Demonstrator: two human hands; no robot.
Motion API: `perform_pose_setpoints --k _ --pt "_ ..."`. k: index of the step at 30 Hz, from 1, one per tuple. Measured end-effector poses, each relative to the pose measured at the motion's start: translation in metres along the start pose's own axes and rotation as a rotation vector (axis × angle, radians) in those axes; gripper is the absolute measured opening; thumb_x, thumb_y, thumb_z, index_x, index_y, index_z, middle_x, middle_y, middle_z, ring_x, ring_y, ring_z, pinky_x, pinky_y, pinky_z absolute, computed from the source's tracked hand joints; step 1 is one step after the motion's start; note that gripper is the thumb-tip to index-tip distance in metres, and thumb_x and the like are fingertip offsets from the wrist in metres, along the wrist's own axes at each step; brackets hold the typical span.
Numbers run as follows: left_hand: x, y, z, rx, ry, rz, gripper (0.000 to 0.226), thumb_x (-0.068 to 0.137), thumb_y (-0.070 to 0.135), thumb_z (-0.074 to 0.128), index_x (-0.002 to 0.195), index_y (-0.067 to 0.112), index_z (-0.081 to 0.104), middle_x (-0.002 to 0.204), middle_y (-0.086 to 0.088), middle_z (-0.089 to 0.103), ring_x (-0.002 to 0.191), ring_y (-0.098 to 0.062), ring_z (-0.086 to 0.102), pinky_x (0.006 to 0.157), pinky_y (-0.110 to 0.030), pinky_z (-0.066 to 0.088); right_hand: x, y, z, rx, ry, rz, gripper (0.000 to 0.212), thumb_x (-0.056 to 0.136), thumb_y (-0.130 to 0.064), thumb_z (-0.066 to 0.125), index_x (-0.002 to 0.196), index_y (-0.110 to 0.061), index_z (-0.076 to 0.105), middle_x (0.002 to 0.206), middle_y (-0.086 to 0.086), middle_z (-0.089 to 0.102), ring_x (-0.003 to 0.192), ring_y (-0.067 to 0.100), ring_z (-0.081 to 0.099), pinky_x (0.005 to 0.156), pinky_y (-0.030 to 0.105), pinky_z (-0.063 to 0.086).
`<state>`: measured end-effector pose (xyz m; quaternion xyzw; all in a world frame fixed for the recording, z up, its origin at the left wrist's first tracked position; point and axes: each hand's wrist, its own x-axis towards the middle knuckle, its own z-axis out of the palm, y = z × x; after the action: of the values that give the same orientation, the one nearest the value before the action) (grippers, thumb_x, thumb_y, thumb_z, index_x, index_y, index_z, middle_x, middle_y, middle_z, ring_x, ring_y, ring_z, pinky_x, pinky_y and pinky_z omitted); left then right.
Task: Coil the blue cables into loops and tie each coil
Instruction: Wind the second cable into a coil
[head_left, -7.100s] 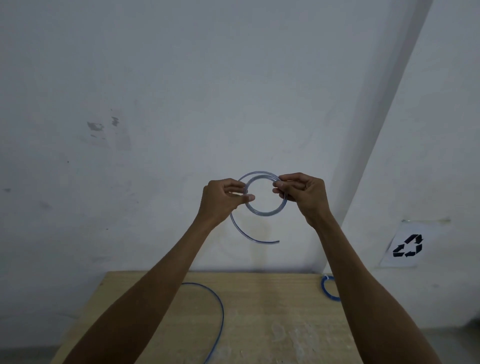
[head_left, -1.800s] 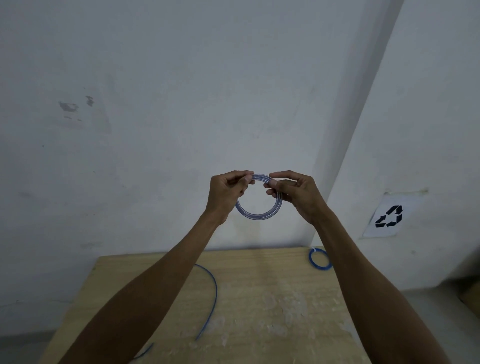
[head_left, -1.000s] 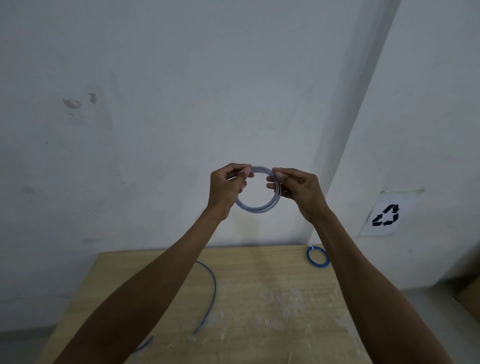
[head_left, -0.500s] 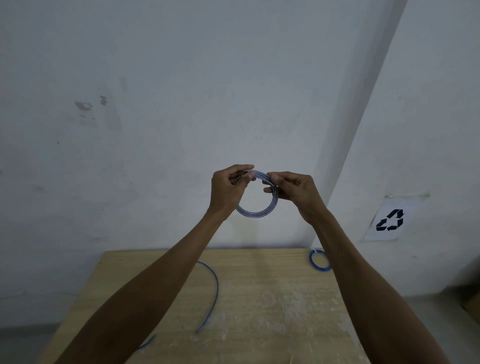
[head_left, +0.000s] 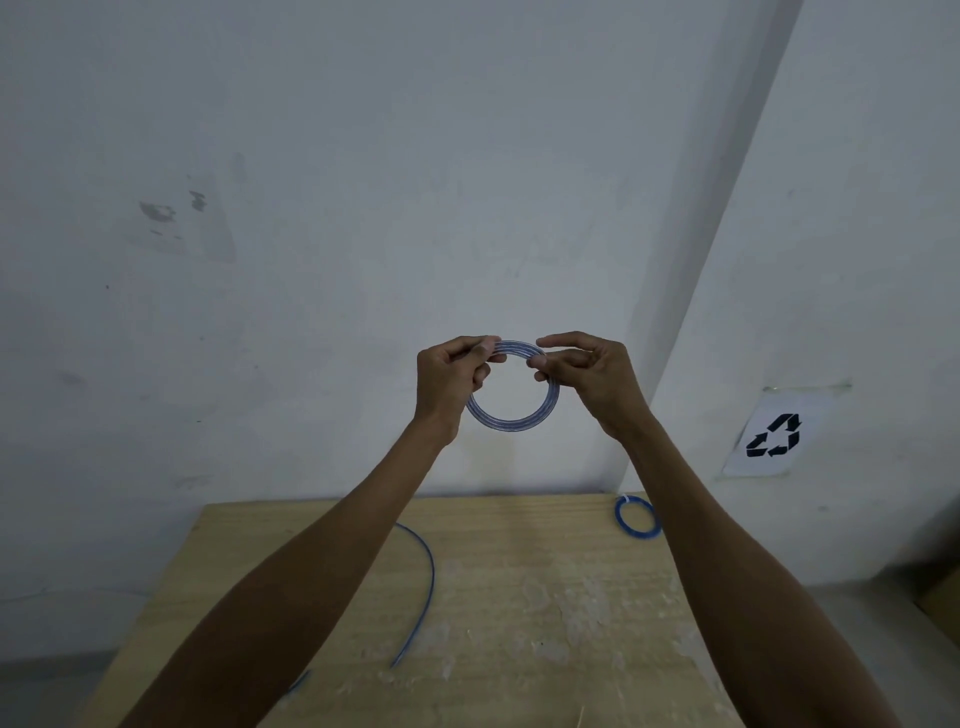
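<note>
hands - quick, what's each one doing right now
Left hand: closed, pinching the top left of the blue cable coil.
Right hand: pinching the coil's top right, index finger raised.

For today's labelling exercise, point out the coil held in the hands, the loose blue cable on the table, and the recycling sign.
held coil (head_left: 511, 422): head view, bottom arc of the ring.
loose blue cable (head_left: 429, 582): head view, middle of its curve.
recycling sign (head_left: 773, 436): head view, centre of the arrows symbol.

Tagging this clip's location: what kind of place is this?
Probably a bare workroom or utility corner, not a home: a rough wooden table against plain white walls, a printed recycling sign taped up, and loose blue cable on the table.
</note>
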<state>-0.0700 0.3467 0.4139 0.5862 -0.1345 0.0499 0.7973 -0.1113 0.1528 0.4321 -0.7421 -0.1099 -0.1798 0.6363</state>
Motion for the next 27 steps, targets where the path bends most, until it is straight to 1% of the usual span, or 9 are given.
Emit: perform_pose_setpoints --k 6,8,11,14,16,18,20,23,27 --pt "0.002 -0.003 0.002 0.038 -0.010 0.064 0.017 0.097 0.007 0.069 0.111 -0.001 0.074 0.082 -0.015 0.077 0.059 -0.014 0.057 0.059 -0.022 0.047 0.000 0.001 -0.005 -0.008 0.029 -0.034 0.025 0.086 -0.003 0.076 0.110 0.006 0.074 0.095 0.022 0.077 0.081 0.033 0.077 0.080 0.035 0.061" --pt "0.003 -0.004 0.004 0.032 -0.014 0.088 0.019 0.096 0.006 0.069 0.112 -0.004 0.073 0.083 -0.017 0.076 0.063 -0.014 0.064 0.063 -0.023 0.052 0.000 -0.001 -0.006 -0.026 0.038 -0.050 0.025 0.086 -0.003 0.077 0.108 0.007 0.074 0.095 0.023 0.077 0.080 0.032 0.077 0.079 0.033 0.061" --pt "0.004 -0.006 0.004 -0.003 -0.022 0.088 0.020 0.095 0.006 0.070 0.113 -0.002 0.074 0.086 -0.015 0.077 0.067 -0.015 0.066 0.068 -0.023 0.056 0.002 -0.003 -0.007 -0.025 0.053 -0.064 0.023 0.086 -0.002 0.076 0.107 0.006 0.075 0.095 0.023 0.077 0.079 0.031 0.077 0.079 0.033 0.061" --pt "0.006 -0.006 0.005 -0.025 -0.053 0.100 0.019 0.095 0.007 0.071 0.113 0.000 0.075 0.088 -0.015 0.077 0.070 -0.015 0.064 0.069 -0.025 0.053 0.003 -0.003 -0.009 0.006 0.066 -0.067 0.020 0.087 -0.004 0.075 0.106 0.001 0.076 0.096 0.022 0.077 0.080 0.033 0.076 0.083 0.039 0.062" --pt "0.007 -0.005 0.004 0.005 -0.080 0.115 0.021 0.092 0.007 0.074 0.112 0.001 0.076 0.082 -0.010 0.075 0.068 -0.014 0.062 0.068 -0.027 0.050 0.003 -0.003 -0.010 0.021 0.069 -0.066 0.020 0.087 -0.005 0.075 0.107 0.001 0.076 0.096 0.022 0.077 0.080 0.034 0.076 0.086 0.041 0.062" --pt "0.009 -0.006 0.003 0.082 -0.093 0.136 0.025 0.088 0.006 0.078 0.112 0.003 0.077 0.077 -0.001 0.075 0.066 -0.010 0.062 0.067 -0.024 0.050 0.003 -0.002 -0.011 -0.005 0.057 -0.064 0.022 0.087 -0.005 0.076 0.107 0.003 0.075 0.096 0.022 0.077 0.080 0.033 0.075 0.086 0.040 0.061" --pt "0.011 -0.007 0.003 0.139 -0.079 0.160 0.024 0.088 0.006 0.079 0.112 0.003 0.077 0.078 0.003 0.076 0.067 -0.006 0.064 0.068 -0.020 0.051 0.003 -0.001 -0.010 -0.057 0.038 -0.057 0.026 0.085 -0.006 0.078 0.108 0.005 0.074 0.095 0.020 0.078 0.081 0.030 0.076 0.085 0.035 0.061" --pt "0.013 -0.012 0.005 0.132 -0.041 0.151 0.020 0.090 0.008 0.077 0.109 0.004 0.079 0.071 0.007 0.073 0.065 -0.008 0.059 0.067 -0.020 0.050 0.004 0.001 -0.009 -0.080 0.018 -0.039 0.030 0.084 -0.005 0.081 0.111 0.002 0.073 0.095 0.017 0.079 0.089 0.031 0.077 0.088 0.031 0.061" --pt "0.013 -0.021 0.006 0.112 -0.078 0.073 0.019 0.092 0.013 0.075 0.109 0.005 0.079 0.075 -0.001 0.073 0.072 -0.015 0.061 0.066 -0.025 0.048 0.004 0.008 -0.013 -0.123 0.033 -0.022 0.024 0.086 -0.006 0.079 0.109 0.000 0.074 0.092 0.018 0.079 0.080 0.029 0.076 0.086 0.037 0.060"
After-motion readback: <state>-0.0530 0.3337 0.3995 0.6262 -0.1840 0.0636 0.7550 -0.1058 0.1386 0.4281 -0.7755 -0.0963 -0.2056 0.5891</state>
